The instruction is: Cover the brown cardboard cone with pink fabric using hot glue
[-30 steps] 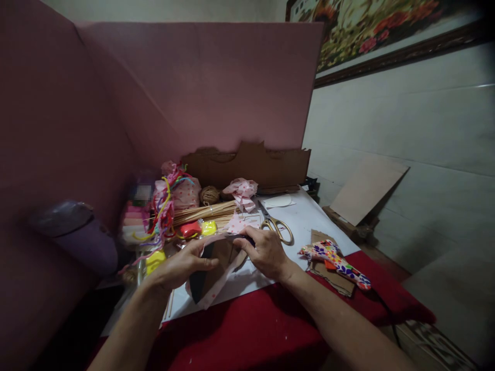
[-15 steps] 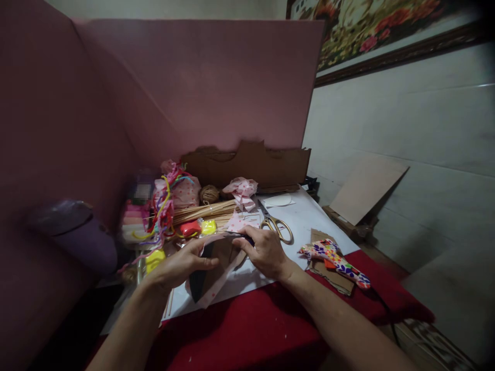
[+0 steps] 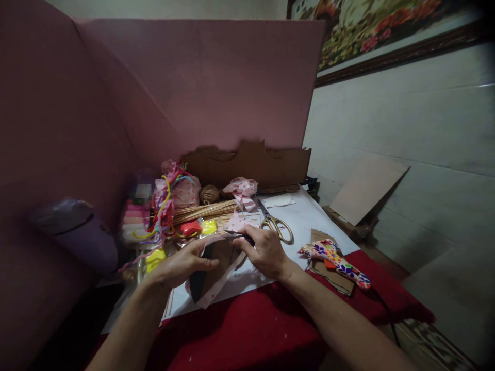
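My left hand grips a piece of brown cardboard with a dark panel on its left side. Its thumb lies over the front face. Pink dotted paper or cloth sticks out around the cardboard's lower and right edges. At the upper right edge my right hand is closed around a dark-handled tool with a thin dark blade pointing left; its exact kind is partly hidden. Just behind that hand, gold-handled scissors lie on the white sheet.
Bamboo sticks, a twine ball, pink crumpled wrapping and coloured pipe cleaners crowd the back left. A flower-patterned glue gun rests on cardboard scraps at right, its cord over the red cloth's edge.
Both hands stay almost in place on the cardboard piece. The dark-handled tool shifts very slightly in my right hand.
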The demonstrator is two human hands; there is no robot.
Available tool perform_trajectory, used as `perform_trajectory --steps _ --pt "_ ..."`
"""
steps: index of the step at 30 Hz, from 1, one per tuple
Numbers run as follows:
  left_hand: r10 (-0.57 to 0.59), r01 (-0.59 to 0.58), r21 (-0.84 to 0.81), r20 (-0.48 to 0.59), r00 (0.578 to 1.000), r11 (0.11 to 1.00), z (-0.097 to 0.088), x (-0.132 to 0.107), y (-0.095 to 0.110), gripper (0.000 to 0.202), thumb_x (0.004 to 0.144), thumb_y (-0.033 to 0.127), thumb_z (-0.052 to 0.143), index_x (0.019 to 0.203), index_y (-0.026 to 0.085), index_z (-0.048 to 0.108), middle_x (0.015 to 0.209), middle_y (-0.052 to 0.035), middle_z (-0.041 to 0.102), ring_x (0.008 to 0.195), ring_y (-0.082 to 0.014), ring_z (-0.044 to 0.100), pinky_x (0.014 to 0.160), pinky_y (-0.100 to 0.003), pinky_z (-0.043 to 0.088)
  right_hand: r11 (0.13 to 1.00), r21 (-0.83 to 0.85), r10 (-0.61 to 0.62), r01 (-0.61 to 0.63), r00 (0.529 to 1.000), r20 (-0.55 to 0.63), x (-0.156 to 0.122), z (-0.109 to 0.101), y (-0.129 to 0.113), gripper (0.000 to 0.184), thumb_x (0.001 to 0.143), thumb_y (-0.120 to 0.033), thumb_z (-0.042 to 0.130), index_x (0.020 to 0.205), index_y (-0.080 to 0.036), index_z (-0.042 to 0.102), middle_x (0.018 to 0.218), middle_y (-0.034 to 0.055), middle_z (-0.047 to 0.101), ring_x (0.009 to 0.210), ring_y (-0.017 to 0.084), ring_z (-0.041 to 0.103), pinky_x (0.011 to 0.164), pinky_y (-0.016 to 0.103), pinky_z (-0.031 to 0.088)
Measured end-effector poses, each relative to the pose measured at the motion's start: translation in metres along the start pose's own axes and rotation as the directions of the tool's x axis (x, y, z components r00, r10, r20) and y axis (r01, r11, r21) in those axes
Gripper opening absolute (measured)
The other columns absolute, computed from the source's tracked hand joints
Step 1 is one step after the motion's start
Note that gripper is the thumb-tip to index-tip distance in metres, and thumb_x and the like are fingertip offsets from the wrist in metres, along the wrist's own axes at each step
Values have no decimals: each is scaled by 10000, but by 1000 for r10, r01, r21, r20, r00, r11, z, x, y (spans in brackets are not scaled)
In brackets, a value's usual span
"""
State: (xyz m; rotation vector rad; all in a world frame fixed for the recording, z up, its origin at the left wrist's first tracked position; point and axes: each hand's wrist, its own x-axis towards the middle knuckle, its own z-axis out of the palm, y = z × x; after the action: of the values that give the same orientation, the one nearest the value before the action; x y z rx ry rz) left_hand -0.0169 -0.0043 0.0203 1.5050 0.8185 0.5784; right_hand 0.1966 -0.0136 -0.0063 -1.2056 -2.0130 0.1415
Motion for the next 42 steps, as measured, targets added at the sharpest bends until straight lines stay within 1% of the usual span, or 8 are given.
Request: perform_trajectory --steps 4,11,15,22,26,32,37,42 --pt "20 -19 38 -22 1000 999 0 0 1 577 711 164 665 1261 282 533 1352 -41 508 1246 -276 427 1046 -413 299 1000 -13 -5 5 1000 -9 0 1 0 264 882 -422 498 912 -186 613 774 42 677 718 178 622 633 244 368" --pt "-28 30 45 -38 999 999 -2 0 0 584 703 177 676 1259 279 530 1361 -43 499 1233 -277 439 1034 -417 311 1000 -17 -6 6 1000 -25 0 2 1 251 883 -412 503 881 -191 621 756 33 679 713 178 628 624 244 361" --pt "-33 37 59 -62 998 998 -1 -1 3 555 702 175 677 1233 278 554 1368 -36 492 1257 -268 414 1053 -402 283 1000 -8 -4 4 1000 -30 0 1 -1 229 869 -402 530 871 -193 625 759 29 684 708 176 628 625 243 359" --pt "-23 23 23 -22 1000 999 2 -3 6 593 714 156 656 1275 288 518 1354 -41 507 1234 -276 439 1041 -423 299 1000 -17 -5 5 1000 0 0 -1 -1 245 882 -400 499 907 -184 612 777 45 683 716 182 627 626 246 362" --pt "11 -10 56 -10 1000 998 2 -2 3 574 708 145 661 1252 286 544 1361 -28 499 1289 -257 365 1066 -388 264 1000 -22 -19 19 1000 -5 0 -1 -1 257 882 -412 493 900 -185 613 765 41 682 708 182 625 622 247 362" --pt "-31 30 48 13 999 998 -2 -1 0 556 713 165 657 1245 284 547 1320 -42 536 1192 -274 472 1017 -425 327 1000 3 -17 18 1000 -25 0 -1 -1 226 877 -390 514 836 -199 628 709 21 671 657 159 608 599 237 353" --pt "-23 23 40 -7 1000 999 -2 -2 3 555 706 170 669 1237 284 555 1327 -30 531 1214 -271 450 1014 -397 332 1000 13 -8 8 1000 -9 0 -3 -1 241 873 -398 512 889 -184 620 751 39 675 693 172 614 621 242 366" --pt "-74 74 39 -11 997 996 -1 -2 4 582 697 174 679 1251 291 541 1290 -22 561 1168 -256 484 980 -368 362 999 36 -34 33 999 12 0 -4 -1 237 881 -385 495 877 -180 613 749 37 668 671 160 601 622 239 369"
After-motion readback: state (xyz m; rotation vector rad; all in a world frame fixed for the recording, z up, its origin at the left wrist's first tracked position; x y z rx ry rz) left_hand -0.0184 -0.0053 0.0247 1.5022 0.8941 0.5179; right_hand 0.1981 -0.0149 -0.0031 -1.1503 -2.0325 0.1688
